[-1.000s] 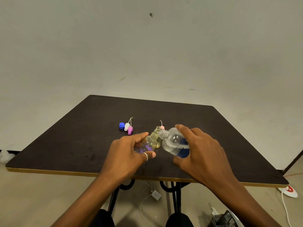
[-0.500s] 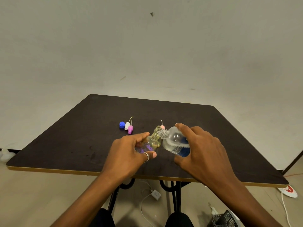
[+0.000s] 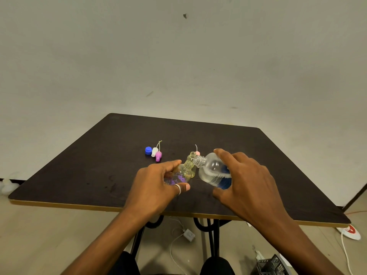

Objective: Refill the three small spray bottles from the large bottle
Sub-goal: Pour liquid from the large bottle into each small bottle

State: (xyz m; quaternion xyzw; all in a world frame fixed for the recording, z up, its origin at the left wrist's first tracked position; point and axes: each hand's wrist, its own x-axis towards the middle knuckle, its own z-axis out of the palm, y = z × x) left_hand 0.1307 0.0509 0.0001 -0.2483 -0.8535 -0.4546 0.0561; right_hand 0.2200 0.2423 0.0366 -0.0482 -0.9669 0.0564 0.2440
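Head view.

**Room:** The wall (image 3: 258,56) is plain off-white with 1 dark mark (image 3: 185,16) high up. The floor (image 3: 39,235) is beige. On it are a white plug (image 3: 188,235) on a cable, a black crate (image 3: 267,264) and a red-and-white object (image 3: 350,231) at the right edge.

**Surface:** The table (image 3: 79,175) has a dark brown top with faint smears, a pale yellow edge band and black metal legs (image 3: 211,239).

**Hands:**
- The left hand (image 3: 156,187) grasps an uncapped small spray bottle (image 3: 183,172). It is yellowish with a purple print and is tilted over the table's near middle.
- The right hand (image 3: 248,185) grasps the large bottle (image 3: 213,171). It is clear with a blue label and is tipped left, its open mouth at the small bottle's neck. Contact cannot be confirmed.

**Loose parts:**
- 1 blue cap (image 3: 148,150), 1 white spray head (image 3: 154,152) and 1 purple spray head (image 3: 158,156) lie close together, left of the bottles.
- 1 pink spray head (image 3: 197,153) lies just behind the bottles.
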